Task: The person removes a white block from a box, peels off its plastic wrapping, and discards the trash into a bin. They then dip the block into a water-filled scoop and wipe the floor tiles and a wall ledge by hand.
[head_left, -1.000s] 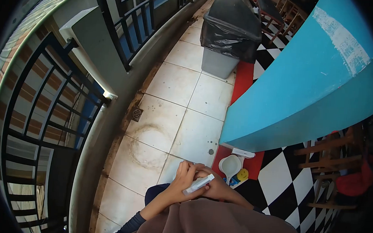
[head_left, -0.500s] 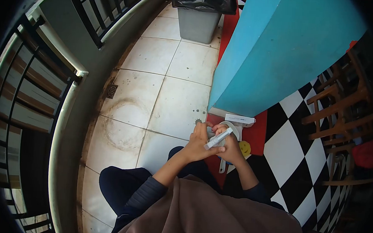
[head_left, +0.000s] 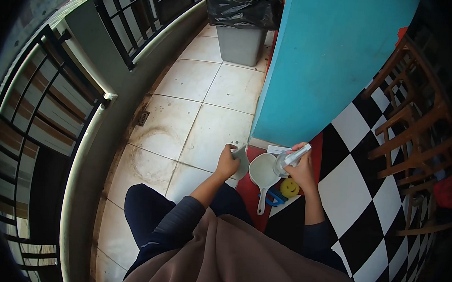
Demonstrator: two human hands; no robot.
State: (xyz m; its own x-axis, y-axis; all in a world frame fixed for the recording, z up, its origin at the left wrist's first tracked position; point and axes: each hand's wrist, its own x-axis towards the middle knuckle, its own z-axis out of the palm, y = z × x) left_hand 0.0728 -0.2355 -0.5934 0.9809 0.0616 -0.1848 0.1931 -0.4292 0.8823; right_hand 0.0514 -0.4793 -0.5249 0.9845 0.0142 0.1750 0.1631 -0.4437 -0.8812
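Note:
My left hand [head_left: 228,163] is closed on a limp grey cloth [head_left: 241,168], which hangs from the fingers above the tile edge. To the right, my right hand [head_left: 303,171] grips a clear spray bottle [head_left: 281,165] with a whitish head, tilted. Between the hands lies a white dipper [head_left: 264,170], its handle pointing toward me. Below the bottle is a round yellow smiley sponge [head_left: 289,188], and beside it a blue brush [head_left: 275,197], partly covered by the dipper's handle.
A white box [head_left: 277,150] lies at the foot of the blue pillar [head_left: 328,70]. Ahead stands a grey bin [head_left: 239,44] with a black bag. Railings [head_left: 42,93] run along the left; wooden chairs [head_left: 418,122] stand on the checkered floor at right. A stain ring [head_left: 152,162] marks the tiles.
My hands have moved apart from close together. The right has carried the spray bottle to the right; the left now shows the grey cloth. The dipper, sponge and brush are less covered.

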